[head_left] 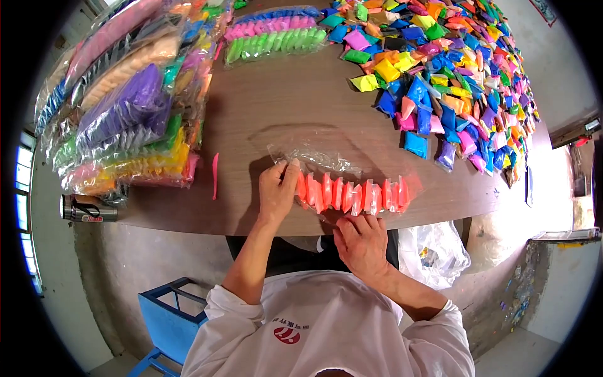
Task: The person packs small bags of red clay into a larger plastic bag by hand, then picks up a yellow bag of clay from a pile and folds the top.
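My left hand reaches forward over the near edge of the wooden table, wrist straight, fingers curled and pinching the open mouth of a clear plastic bag at the left end of a row of orange packets. My right hand sits lower, at the table's edge, palm down with fingers bent, fingertips pressing the near side of the row without closing around it. The packets stand on edge, side by side, just in front of me.
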{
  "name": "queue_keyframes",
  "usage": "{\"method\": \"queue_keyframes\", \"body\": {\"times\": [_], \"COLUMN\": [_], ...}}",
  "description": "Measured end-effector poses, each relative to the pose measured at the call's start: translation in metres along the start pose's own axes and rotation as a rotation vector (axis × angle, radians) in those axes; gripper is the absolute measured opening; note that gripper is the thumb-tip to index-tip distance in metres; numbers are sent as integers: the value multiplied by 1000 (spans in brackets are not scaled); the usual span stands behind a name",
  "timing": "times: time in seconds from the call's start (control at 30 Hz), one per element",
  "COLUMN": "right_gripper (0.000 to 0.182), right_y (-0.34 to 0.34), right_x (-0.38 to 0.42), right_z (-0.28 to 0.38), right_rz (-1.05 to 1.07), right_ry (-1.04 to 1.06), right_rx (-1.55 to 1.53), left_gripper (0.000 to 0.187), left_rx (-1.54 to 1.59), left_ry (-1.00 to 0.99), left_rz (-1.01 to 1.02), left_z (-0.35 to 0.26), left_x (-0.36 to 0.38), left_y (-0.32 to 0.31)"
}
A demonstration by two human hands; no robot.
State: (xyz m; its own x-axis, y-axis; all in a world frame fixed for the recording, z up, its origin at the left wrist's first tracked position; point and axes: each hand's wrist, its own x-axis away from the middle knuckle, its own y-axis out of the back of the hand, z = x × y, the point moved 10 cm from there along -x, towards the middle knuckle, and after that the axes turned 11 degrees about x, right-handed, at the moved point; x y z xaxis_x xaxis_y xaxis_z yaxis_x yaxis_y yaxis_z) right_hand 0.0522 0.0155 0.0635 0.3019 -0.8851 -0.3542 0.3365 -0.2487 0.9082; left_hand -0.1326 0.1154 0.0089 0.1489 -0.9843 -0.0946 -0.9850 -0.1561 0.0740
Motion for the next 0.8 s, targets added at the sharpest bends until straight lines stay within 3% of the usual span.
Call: {"method": "queue_keyframes", "body": {"times": [0.43,0.5,0.6,0.67,0.8], "right_gripper": [30,28,28,32,25], "right_y": [17,22,27,21,24], "right_x": [3,-5,-14,-19,-25], "right_z": [-18,-20,-23,-26,-31], "right_rz": [-193,-210,-208,-106,-120], "right_ry": [138,161,191,142,108], "right_rx": [-25,-57,-156,-139,-187], "left_gripper": [44,44,43,42,42], "left_rx": [33,157,168,162,163], "left_ry": [48,270,372,396,403], "left_rz": [50,92,92,88,95], "left_z": [4,22,20,19,23], "left_x": [-3,1,3,3,2], "left_y": [2,0,2,4,4]}}
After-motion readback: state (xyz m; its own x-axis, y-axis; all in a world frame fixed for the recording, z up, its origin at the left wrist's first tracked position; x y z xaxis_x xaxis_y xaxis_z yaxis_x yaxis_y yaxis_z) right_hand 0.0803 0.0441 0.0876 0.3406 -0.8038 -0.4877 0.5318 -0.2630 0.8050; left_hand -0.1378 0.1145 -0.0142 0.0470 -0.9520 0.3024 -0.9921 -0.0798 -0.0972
